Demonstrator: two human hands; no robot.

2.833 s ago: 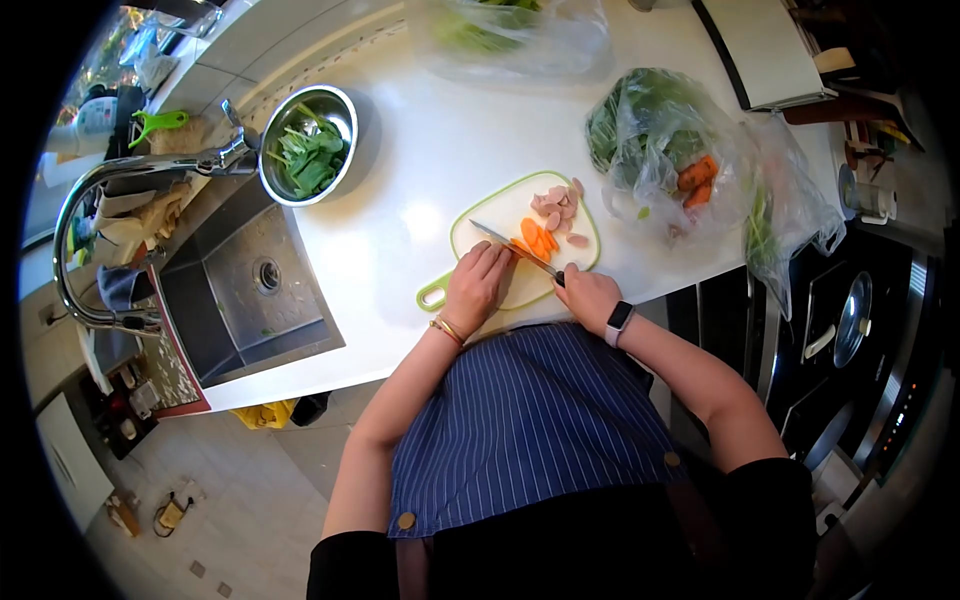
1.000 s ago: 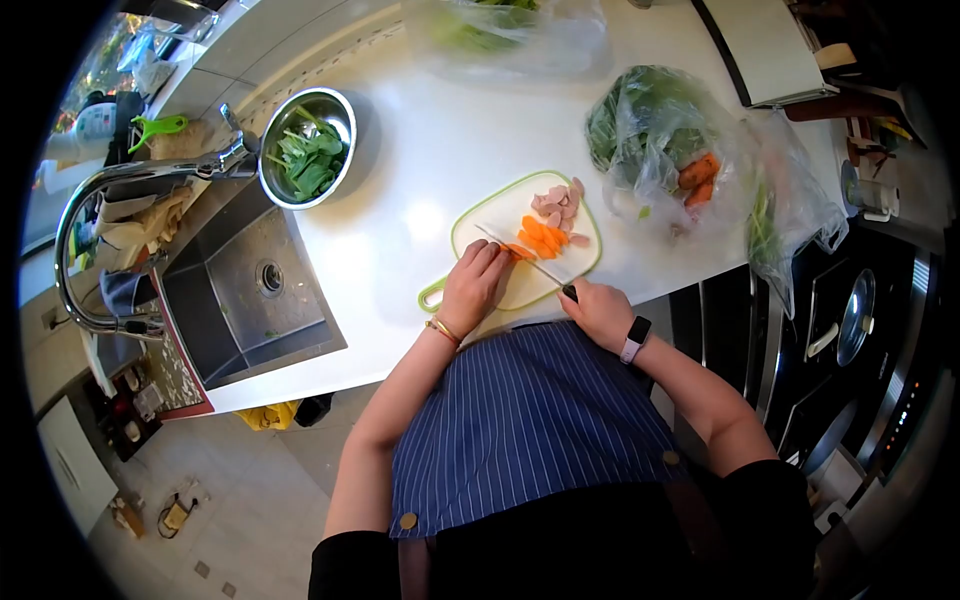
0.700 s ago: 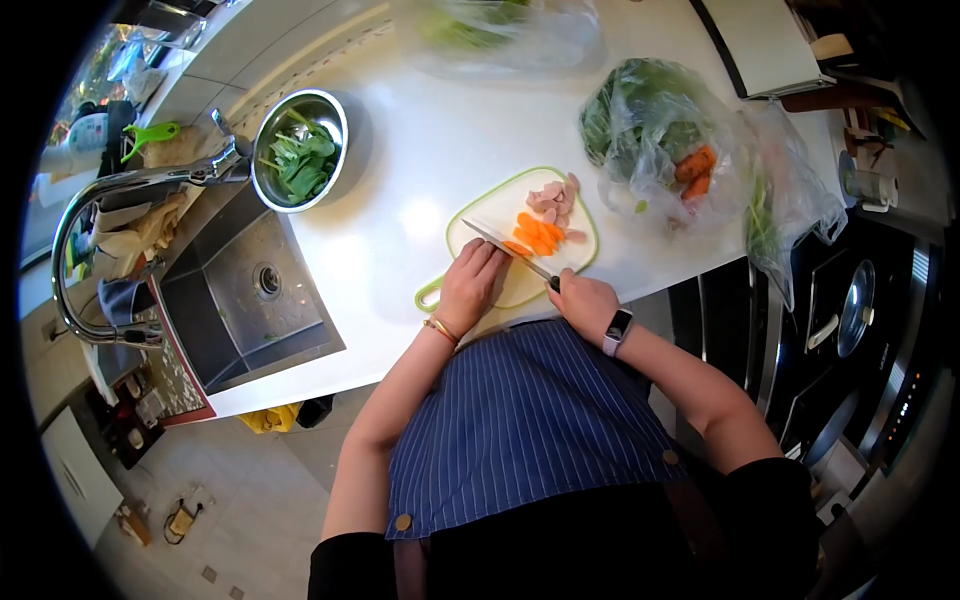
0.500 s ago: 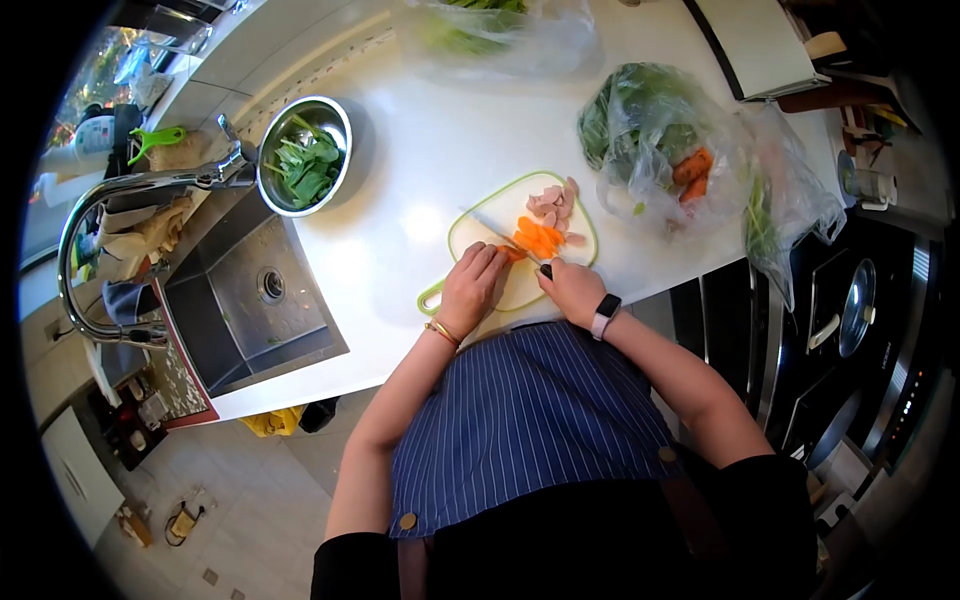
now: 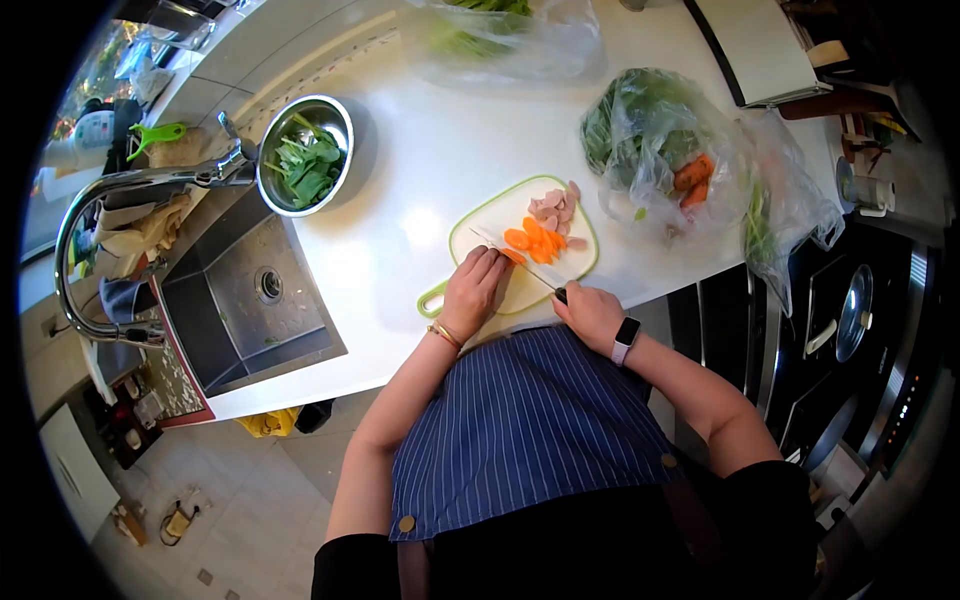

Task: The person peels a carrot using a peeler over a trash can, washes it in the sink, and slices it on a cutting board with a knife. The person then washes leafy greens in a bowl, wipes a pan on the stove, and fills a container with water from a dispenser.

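Observation:
My right hand is closed around the black handle of a kitchen knife. Its blade slants up and left over the cutting board, which is pale with a green rim. With bent fingertips, my left hand presses a piece of carrot against the board, right beside the blade. Most of that piece is hidden by my fingers and the knife. Orange carrot slices lie just beyond the blade. Pink slices, perhaps sausage or ham, are heaped near the board's far right edge.
A metal bowl of green leaves stands left, by the sink and tap. Plastic bags with greens and carrots lie to the right. Another bag of greens is at the back. A stove adjoins on the right.
My right hand has drawn the knife down and right, toward me. More carrot slices now lie spread on the board's left side. My left hand has barely moved.

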